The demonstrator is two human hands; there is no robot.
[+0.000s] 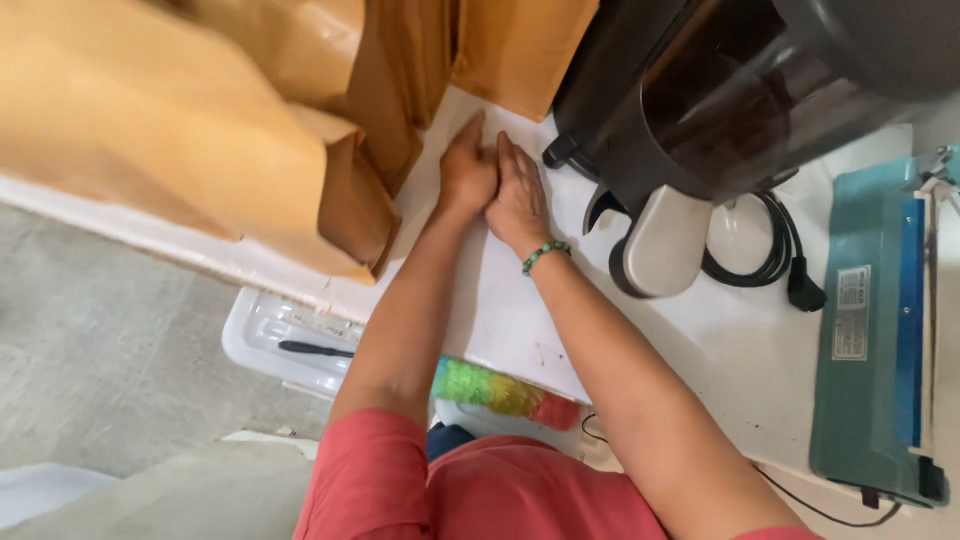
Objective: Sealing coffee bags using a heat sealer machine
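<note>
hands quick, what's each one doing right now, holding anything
Left hand: flat on the white table, fingers extended, holding nothing.
Right hand: flat beside it, touching it, holding nothing.

Small packing workshop, white worktop point(700, 350) crowded with tall brown paper bags point(150, 120), a dark grey grinder-like machine point(720, 100), a teal impulse heat sealer point(880, 340), concrete floor point(100, 350)

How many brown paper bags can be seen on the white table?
3, perhaps more hidden: a large bag at the left, a second bag behind it near both hands, a third bag at top centre.
</note>
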